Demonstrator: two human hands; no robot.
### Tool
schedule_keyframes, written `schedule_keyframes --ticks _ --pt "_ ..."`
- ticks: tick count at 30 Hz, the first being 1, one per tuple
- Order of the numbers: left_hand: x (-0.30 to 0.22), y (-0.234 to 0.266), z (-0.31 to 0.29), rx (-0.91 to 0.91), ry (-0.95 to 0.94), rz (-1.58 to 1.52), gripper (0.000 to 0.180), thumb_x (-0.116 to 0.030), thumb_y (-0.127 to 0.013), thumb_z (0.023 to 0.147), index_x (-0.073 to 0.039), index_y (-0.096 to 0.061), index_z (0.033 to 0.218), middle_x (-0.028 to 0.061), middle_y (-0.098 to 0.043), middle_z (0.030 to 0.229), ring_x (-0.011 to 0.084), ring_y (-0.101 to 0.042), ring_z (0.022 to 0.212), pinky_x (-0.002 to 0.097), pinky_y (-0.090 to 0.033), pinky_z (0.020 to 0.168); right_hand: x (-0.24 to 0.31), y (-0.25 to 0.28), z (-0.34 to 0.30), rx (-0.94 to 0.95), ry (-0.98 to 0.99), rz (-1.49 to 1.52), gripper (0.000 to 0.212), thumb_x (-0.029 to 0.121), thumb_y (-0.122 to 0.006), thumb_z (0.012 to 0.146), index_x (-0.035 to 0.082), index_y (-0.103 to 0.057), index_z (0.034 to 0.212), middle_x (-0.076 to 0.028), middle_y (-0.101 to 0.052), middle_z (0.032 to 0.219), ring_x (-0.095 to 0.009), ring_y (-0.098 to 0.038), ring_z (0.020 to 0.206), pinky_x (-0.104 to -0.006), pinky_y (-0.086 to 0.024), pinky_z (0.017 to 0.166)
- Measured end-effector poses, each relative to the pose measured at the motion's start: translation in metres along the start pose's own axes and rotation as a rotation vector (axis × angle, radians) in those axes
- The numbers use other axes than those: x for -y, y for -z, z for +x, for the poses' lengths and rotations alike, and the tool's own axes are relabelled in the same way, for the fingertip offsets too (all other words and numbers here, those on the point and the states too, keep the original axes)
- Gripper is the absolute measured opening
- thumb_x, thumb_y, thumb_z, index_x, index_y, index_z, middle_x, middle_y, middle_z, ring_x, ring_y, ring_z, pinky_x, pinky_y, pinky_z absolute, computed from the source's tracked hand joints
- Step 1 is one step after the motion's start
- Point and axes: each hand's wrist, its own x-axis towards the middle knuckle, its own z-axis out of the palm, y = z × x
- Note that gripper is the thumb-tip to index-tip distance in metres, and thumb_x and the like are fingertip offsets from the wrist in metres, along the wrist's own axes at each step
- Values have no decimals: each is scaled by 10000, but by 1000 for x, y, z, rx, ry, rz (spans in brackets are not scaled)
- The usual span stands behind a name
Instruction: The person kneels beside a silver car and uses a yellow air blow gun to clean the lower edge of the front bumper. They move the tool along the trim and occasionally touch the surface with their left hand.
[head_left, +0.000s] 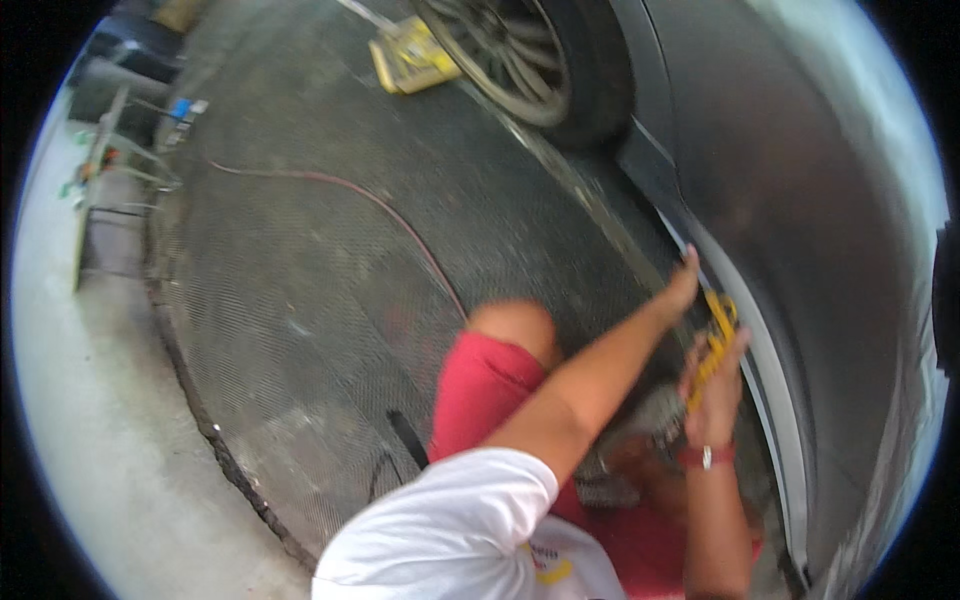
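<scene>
- Right hand (712,385): fingers curled shut around a yellow handheld tool (714,345), gripped mid-body, upper end sticking out above the fingers. Exact tool type unclear, blurred.
- Tool sits right against the lower edge of the dark car body panel (800,230), along the pale trim strip (775,400) just right of the hand.
- Left hand (682,285): reached forward past the tool, pressed on the panel edge just above the right hand. Fingers hidden, so spread or closed: cannot tell. Looks like it holds nothing.
- Handling, my read: tool looks rigid plastic or metal, light enough for one hand, not fragile. Best hold is mid-body as now; a loose grip could slip and scuff the paint.
- Red wristband on right wrist (706,457).
- Grey cloth-like thing (655,410) just left of the right hand, blurred.
- Beyond the hands: car wheel (530,60), yellow object (410,55) on the mesh floor mat (300,300), thin red hose (380,205) running across it.
</scene>
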Motion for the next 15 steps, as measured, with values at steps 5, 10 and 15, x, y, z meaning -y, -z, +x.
schedule_keyframes --ticks 5,10,15 --pt "-147 21 -32 -36 -63 -610 1272 -954 -162 853 27 64 1630 223 66 1729 400 -58 1596 518 -107 1275 -10 7 -3 40 47 82 721 760 -372 1009 77 -600 971 -3 -517 635 -104 -473 469 -253 -364 378" --pt "-201 46 -53 -332 -629 -341 985 -793 -130 996 -94 73 1661 126 53 1750 318 19 1612 471 -51 1290 -6 3 -1 4 66 74 716 761 -359 1011 85 -584 944 -13 -495 611 -123 -439 416 -266 -359 367" --pt "-130 27 -28 -47 -249 -59 1062 -857 -96 946 -87 49 1662 105 24 1750 287 -16 1610 442 -47 1292 -11 -4 7 1 54 54 731 779 -368 996 83 -583 928 -1 -492 603 -105 -437 401 -248 -353 351"
